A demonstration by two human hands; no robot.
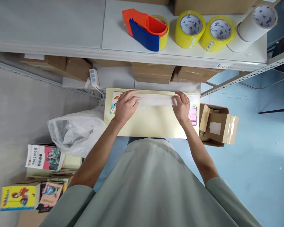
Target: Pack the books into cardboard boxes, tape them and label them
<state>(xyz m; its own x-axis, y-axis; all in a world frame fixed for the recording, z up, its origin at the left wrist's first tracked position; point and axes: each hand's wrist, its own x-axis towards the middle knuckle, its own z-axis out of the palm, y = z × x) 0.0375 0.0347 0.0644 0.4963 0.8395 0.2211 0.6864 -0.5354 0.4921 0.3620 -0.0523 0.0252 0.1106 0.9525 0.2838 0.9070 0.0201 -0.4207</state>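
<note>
A whitish, translucent strip (156,99), perhaps tape or film, is stretched lengthwise between my two hands above a cream-coloured table top (151,123). My left hand (126,105) pinches its left end between thumb and fingers. At the other end my right hand (181,105) has its thumb and fingers closed on the strip. Partly hidden by my left hand is a printed sheet or cover (113,107) with coloured pictures. A phone (193,116) with a pink screen showing digits lies beside my right hand.
Above the table, a shelf (61,34) carries an orange-and-blue tape dispenser (145,30), yellow tape rolls (190,29) and white rolls (257,25). A white plastic bag (78,129) and stacked books (44,157) stand at left; an open cardboard box (215,126) stands at right.
</note>
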